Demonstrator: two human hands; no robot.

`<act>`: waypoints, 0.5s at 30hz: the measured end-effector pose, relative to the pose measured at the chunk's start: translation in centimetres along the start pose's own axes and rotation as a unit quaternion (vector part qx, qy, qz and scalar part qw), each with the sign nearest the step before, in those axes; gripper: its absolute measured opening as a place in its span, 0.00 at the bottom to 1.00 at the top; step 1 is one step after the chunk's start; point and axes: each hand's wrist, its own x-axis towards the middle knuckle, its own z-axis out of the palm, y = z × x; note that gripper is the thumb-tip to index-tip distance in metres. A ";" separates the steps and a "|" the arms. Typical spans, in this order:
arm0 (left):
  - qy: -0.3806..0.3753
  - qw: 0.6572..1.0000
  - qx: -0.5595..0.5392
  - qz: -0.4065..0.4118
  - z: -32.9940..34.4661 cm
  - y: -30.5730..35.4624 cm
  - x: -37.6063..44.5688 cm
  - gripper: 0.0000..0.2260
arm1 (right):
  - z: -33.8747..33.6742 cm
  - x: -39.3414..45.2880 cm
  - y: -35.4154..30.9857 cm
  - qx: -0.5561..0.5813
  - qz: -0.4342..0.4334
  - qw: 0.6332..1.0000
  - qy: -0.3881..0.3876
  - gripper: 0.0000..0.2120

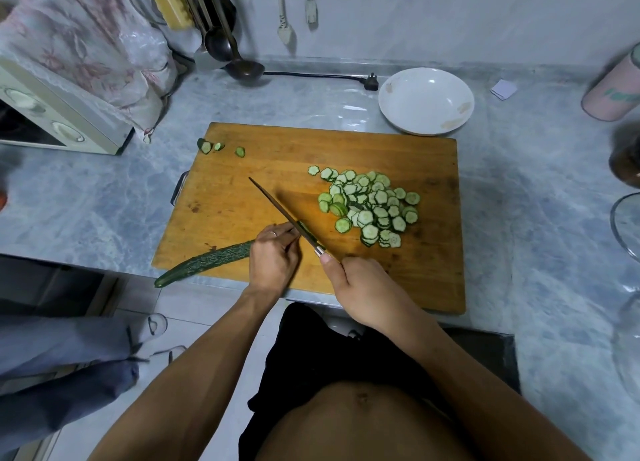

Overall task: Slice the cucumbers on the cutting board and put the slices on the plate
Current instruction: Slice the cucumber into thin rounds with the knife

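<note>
A wooden cutting board (249, 190) lies on the grey marble counter. My left hand (273, 256) grips the cut end of a long dark green cucumber (204, 261), whose tip juts past the board's front left edge. My right hand (363, 287) grips the handle of a knife (277, 208), with the blade resting against the cucumber's cut end beside my left fingers. A heap of several cucumber slices (372, 206) sits right of the blade. Three small end pieces (218, 146) lie at the board's far left corner. Behind the board's right corner stands a white plate (426, 100) with nothing on it.
A white oven (52, 114) under a floral cloth stands at the far left. Ladles (239, 66) and a black power plug (370, 81) lie along the back wall. At the right edge are a pink canister (613, 90) and glassware (627, 225).
</note>
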 end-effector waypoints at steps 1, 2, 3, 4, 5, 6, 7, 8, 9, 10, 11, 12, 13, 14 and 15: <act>0.003 1.000 0.000 0.000 0.1 0.1 0.0 0.11 | 0.1 0.3 -0.1 -0.002 0.005 1.000 -0.001 0.27; 0.008 1.000 0.001 0.000 0.2 0.1 0.0 0.11 | 0.2 0.6 -0.4 -0.005 0.007 1.000 0.001 0.27; 0.010 1.000 0.003 -0.002 0.2 0.2 0.0 0.11 | 0.4 0.9 -0.6 -0.009 0.005 1.000 0.005 0.28; 0.011 1.000 0.006 -0.005 0.2 0.2 0.0 0.12 | 0.6 1.3 -0.7 -0.012 0.003 1.000 0.012 0.29; 0.007 1.000 0.006 -0.008 0.2 0.3 0.0 0.11 | 0.8 1.6 -0.8 -0.015 0.004 1.000 0.017 0.29; 0.003 1.000 0.004 -0.011 0.1 0.4 0.0 0.11 | 1.0 1.8 -0.8 -0.016 0.006 1.000 0.020 0.29; 0.001 1.000 0.002 -0.014 0.0 0.4 0.0 0.10 | 1.2 1.9 -0.8 -0.016 0.007 1.000 0.021 0.28; 0.001 1.000 0.001 -0.016 0.0 0.4 0.0 0.10 | 1.3 1.9 -0.7 -0.016 0.006 1.000 0.022 0.27; 0.000 1.000 0.000 -0.017 -0.1 0.3 0.0 0.10 | 1.3 2.0 -0.6 -0.015 0.004 1.000 0.021 0.28; -0.003 1.000 -0.001 -0.018 0.0 0.2 0.0 0.10 | 1.2 1.9 -0.6 -0.015 0.001 1.000 0.022 0.28; -0.004 1.000 -0.005 -0.022 0.1 0.0 0.0 0.11 | 1.0 2.0 -0.5 -0.015 -0.001 1.000 0.023 0.29; -0.003 0.999 -0.011 -0.030 0.2 -0.1 -0.1 0.10 | 0.7 2.1 -0.4 -0.014 -0.001 1.000 0.024 0.29; -0.001 0.999 -0.019 -0.041 0.3 -0.2 -0.1 0.10 | 0.4 2.3 -0.2 -0.011 0.001 1.000 0.025 0.29; 0.003 0.998 -0.028 -0.050 0.3 -0.3 -0.2 0.08 | 0.0 2.4 0.0 -0.006 0.002 1.000 0.027 0.30; 0.006 0.998 -0.033 -0.054 0.2 -0.4 -0.3 0.07 | -0.4 2.5 0.3 0.001 0.004 1.000 0.030 0.30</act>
